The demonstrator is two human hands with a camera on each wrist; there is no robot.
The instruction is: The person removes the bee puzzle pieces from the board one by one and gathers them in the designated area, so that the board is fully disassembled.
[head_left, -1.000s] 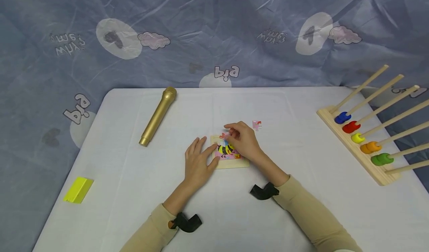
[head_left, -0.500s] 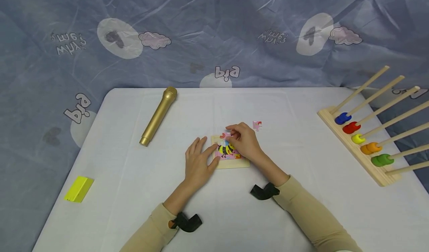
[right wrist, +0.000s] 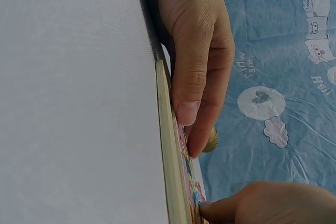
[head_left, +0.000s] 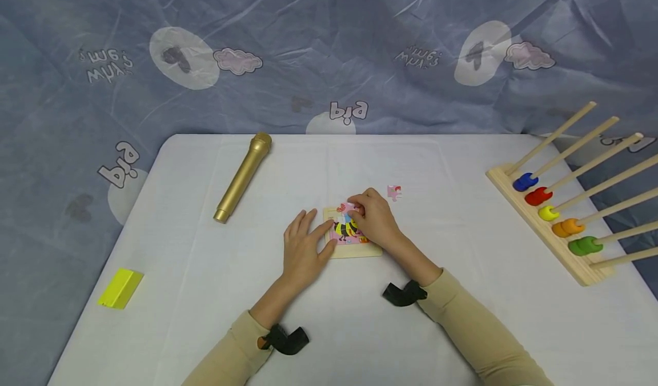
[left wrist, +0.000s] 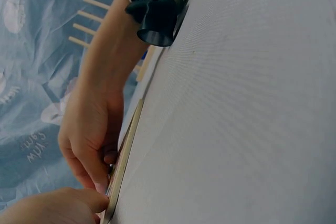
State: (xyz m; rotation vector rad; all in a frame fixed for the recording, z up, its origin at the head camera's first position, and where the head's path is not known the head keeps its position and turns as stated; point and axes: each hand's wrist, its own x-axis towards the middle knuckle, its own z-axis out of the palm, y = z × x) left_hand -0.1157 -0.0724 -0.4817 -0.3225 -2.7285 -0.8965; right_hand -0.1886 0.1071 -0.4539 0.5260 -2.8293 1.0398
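A small wooden jigsaw board [head_left: 356,252] with a bee picture lies at the middle of the white table. At its left side my left hand [head_left: 303,254] rests with fingers spread, thumb and index finger touching the board's edge and face. Over the upper right of the picture, my right hand [head_left: 377,217] pinches a pink puzzle piece [head_left: 349,206] between thumb and fingers, at the board's top edge. Part of the bee is hidden under that hand. Another pink puzzle piece [head_left: 394,192] lies loose beyond the right hand. The left wrist view shows the board [left wrist: 122,166] edge-on.
A gold toy microphone [head_left: 243,177] lies at the back left. A yellow block [head_left: 121,289] sits near the left edge. On the right stands a wooden bead rack [head_left: 550,226] with long pegs and coloured beads. Blue printed cloth [head_left: 329,49] hangs behind the table.
My right fingers have shifted slightly right along the top of the board with the pink puzzle piece. My left hand stays in place.
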